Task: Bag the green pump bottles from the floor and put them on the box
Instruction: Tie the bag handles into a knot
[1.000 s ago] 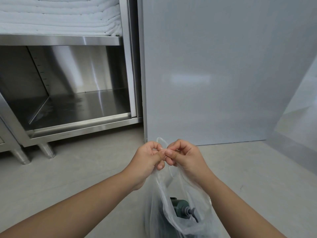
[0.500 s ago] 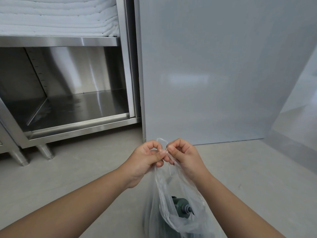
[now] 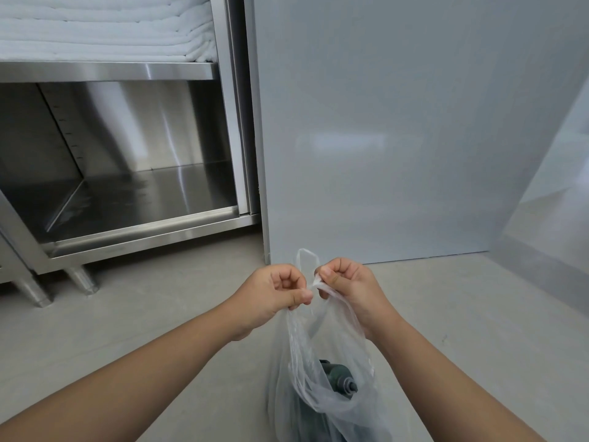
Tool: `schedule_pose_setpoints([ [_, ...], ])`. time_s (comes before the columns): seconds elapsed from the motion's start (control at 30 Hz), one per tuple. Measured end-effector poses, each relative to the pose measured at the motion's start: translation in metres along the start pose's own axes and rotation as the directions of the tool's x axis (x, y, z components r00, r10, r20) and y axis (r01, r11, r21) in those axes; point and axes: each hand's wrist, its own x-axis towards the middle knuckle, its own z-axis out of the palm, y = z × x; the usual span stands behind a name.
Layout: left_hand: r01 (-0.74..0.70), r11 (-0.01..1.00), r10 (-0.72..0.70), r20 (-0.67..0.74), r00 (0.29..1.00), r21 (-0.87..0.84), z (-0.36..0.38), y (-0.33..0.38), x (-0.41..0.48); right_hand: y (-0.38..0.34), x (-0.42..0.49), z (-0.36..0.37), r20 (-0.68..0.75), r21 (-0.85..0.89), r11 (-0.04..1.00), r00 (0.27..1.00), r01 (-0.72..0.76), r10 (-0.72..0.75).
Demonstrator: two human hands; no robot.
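A thin clear plastic bag (image 3: 296,362) hangs low in the middle of the head view. Inside it sits a dark green pump bottle (image 3: 336,376), its pump head showing through the plastic; its lower body runs off the bottom edge. My left hand (image 3: 274,293) pinches one handle strip of the bag at its top. My right hand (image 3: 345,283) pinches the other strip, and a loop of plastic sticks up between the two fists. The hands are a small gap apart. No box is in view.
A steel cabinet (image 3: 127,237) on short legs stands at the left, with folded white cloth (image 3: 105,27) on its upper shelf. A large pale grey panel (image 3: 398,122) rises straight ahead. The grey floor (image 3: 143,314) spreads around the bag.
The fists, pressed together a second ago, have drawn slightly apart, pulling the bag's handle strips between them. The bag and bottle hang much as before.
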Motion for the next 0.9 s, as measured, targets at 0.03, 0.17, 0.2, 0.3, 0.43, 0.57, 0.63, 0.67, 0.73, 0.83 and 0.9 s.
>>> schedule_pose_setpoints([
  [0.03, 0.000, 1.000, 0.000, 0.006, 1.000, 0.004, 0.000, 0.000, 0.000, 0.000, 0.000, -0.001, 0.006, 0.010, 1.000, 1.000, -0.005, 0.005],
  [0.17, 0.001, 1.000, -0.001, 0.038, 0.999, 0.010, 0.000, -0.001, 0.001, 0.000, 0.001, -0.004, -0.001, 0.012, 1.000, 1.000, -0.004, 0.004],
  [0.2, 0.001, 1.000, -0.002, 0.040, 0.999, 0.008, 0.001, -0.001, 0.001, 0.000, 0.001, -0.005, -0.004, 0.010, 1.000, 1.000, -0.002, 0.002],
  [0.3, 0.003, 1.000, -0.003, 0.002, 1.000, 0.028, 0.002, -0.002, 0.002, 0.000, 0.001, -0.005, -0.003, 0.000, 1.000, 1.000, 0.008, -0.008],
  [0.43, 0.018, 0.999, -0.021, -0.083, 0.996, -0.033, 0.006, -0.005, 0.004, -0.001, 0.002, -0.005, 0.011, 0.021, 1.000, 1.000, 0.003, -0.003],
  [0.57, 0.004, 0.996, 0.010, -0.150, 0.989, 0.092, 0.009, -0.007, 0.007, 0.000, 0.002, -0.006, 0.039, 0.015, 1.000, 0.999, 0.003, -0.003],
  [0.63, -0.001, 0.982, 0.037, -0.184, 0.982, 0.190, 0.010, -0.008, 0.008, 0.002, 0.003, -0.007, 0.055, 0.007, 1.000, 0.998, 0.004, -0.004],
  [0.67, -0.003, 0.973, 0.051, -0.201, 0.978, 0.230, 0.011, -0.009, 0.009, 0.002, 0.003, -0.007, 0.061, -0.004, 1.000, 0.998, 0.007, -0.007],
  [0.73, -0.011, 0.956, 0.082, -0.231, 0.969, 0.293, 0.012, -0.011, 0.009, 0.003, 0.004, -0.007, 0.072, -0.026, 1.000, 0.997, 0.012, -0.010],
  [0.83, -0.021, 0.932, 0.111, -0.228, 0.967, 0.363, 0.013, -0.012, 0.008, 0.004, 0.004, -0.008, 0.094, -0.034, 0.999, 0.995, 0.018, -0.014],
  [0.9, -0.012, 0.924, 0.098, -0.208, 0.973, 0.381, 0.014, -0.012, 0.009, 0.003, 0.003, -0.008, 0.112, -0.035, 0.999, 0.993, 0.024, -0.020],
])
